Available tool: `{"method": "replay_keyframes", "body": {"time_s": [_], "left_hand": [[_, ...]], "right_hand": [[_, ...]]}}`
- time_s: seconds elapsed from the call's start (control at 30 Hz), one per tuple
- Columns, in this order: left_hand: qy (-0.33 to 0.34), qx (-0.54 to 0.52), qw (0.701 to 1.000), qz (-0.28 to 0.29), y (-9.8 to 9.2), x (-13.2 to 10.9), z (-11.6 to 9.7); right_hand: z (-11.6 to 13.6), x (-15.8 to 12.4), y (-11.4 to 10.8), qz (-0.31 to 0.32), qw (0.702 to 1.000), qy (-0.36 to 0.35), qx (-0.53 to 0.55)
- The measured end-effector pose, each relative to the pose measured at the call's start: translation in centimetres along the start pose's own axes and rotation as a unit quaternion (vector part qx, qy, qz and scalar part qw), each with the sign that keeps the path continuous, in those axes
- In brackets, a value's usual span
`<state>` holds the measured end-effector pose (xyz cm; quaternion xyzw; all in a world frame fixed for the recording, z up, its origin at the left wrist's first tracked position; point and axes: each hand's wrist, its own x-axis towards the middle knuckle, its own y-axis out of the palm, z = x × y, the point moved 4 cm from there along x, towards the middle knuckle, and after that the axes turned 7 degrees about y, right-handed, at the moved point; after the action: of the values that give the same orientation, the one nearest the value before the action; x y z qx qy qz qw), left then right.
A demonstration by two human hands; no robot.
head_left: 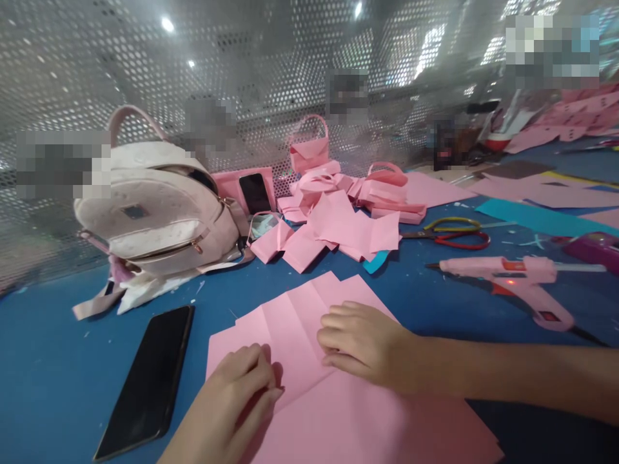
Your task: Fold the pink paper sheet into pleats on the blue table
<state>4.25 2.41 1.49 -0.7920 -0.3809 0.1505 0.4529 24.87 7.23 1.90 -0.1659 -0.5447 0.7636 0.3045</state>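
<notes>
A large pink paper sheet [309, 425] with crease lines lies in front of me, its lower part curving up toward me. More pink paper [285, 309] with folded panels sits at its far side. My left hand [249, 380] is closed at the left part of the paper, its fingers curled and thumb close to the forefinger. My right hand [365, 345] comes in from the right, fingers bent and pressed together on the creased part. Both hands touch the paper; the undersides of the fingers are hidden.
A black phone [147, 380] lies at the left, before a pale backpack [164, 206]. Small pink paper bags [309, 154] and folded pieces stand behind. Scissors [449, 232] and a pink glue gun [507, 277] with a lit light lie at the right. A perforated metal screen [271, 58] rises behind.
</notes>
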Motion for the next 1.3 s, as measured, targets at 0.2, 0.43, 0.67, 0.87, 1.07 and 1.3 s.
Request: {"method": "replay_keyframes", "body": {"time_s": [0.2, 0.43, 0.67, 0.87, 1.07, 1.3], "left_hand": [[0.045, 0.191, 0.98, -0.036, 1.0, 0.1, 0.0], [0.148, 0.321, 0.929, -0.113, 1.8, 0.5, -1.8], [0.198, 0.4, 0.893, -0.059, 2.9, 2.0, -3.3], [0.213, 0.391, 0.895, -0.022, 3.0, 4.5, -5.3], [0.231, 0.388, 0.892, 0.023, 4.2, 6.2, -6.7], [0.235, 0.378, 0.896, 0.003, 5.0, 6.1, -6.4]], "right_hand": [[0.0, 0.1, 1.3, -0.061, 0.992, -0.038, -0.104], [-0.3, 0.4, 1.4, -0.071, 0.993, -0.026, -0.096], [-2.4, 0.7, 0.2, -0.001, 0.999, -0.04, 0.033], [-4.9, 1.2, -0.9, 0.04, 0.99, -0.004, 0.136], [-4.9, 1.2, -1.0, 0.037, 0.992, -0.006, 0.119], [-4.7, 0.9, -1.0, 0.029, 0.995, -0.012, 0.097]]}}
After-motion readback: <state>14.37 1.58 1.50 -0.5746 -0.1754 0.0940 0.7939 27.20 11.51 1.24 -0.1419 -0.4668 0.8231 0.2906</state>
